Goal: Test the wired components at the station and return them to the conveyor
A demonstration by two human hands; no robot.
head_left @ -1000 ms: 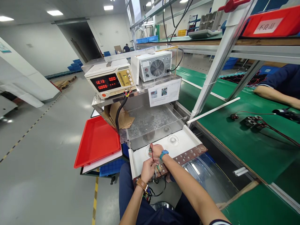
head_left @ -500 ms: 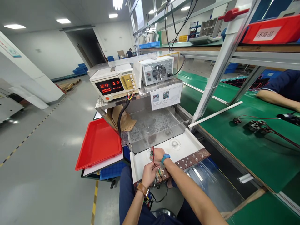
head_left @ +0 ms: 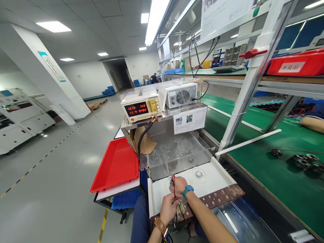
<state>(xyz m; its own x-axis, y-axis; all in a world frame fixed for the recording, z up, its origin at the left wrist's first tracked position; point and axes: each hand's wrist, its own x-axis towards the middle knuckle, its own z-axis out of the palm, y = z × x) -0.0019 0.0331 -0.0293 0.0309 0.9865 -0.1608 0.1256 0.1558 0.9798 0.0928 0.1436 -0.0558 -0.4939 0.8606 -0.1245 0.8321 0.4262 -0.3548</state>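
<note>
My right hand [head_left: 179, 185], with a blue watch on its wrist, is closed around a small wired part [head_left: 172, 182] over the left round spot of the white tray [head_left: 162, 190]. Fingers cover most of that part, so its kind is unclear. A red wire [head_left: 174, 187] runs down from it to my left hand [head_left: 169, 206], whose thumb and fingertips pinch the wire's lower end. Just right of those fingertips, a green clip [head_left: 181, 208] on a dark lead lies over the brown terminal strip [head_left: 215, 198]. The power supply [head_left: 141, 107] shows lit red digits.
To the left is a red tray [head_left: 116, 165] on a cart. A grey unit with a fan [head_left: 182, 96] stands beside the supply. On the green table [head_left: 286, 182] lie several small motors [head_left: 303, 161]; a person's arm [head_left: 314, 123] rests farther back. A white pipe [head_left: 248, 142] crosses the table's edge.
The supply's readout has gone from zeros to 1.43 and other figures, with 12.13 unchanged. My view has tilted up and shifted left. Both hands keep their holds in nearly the same place.
</note>
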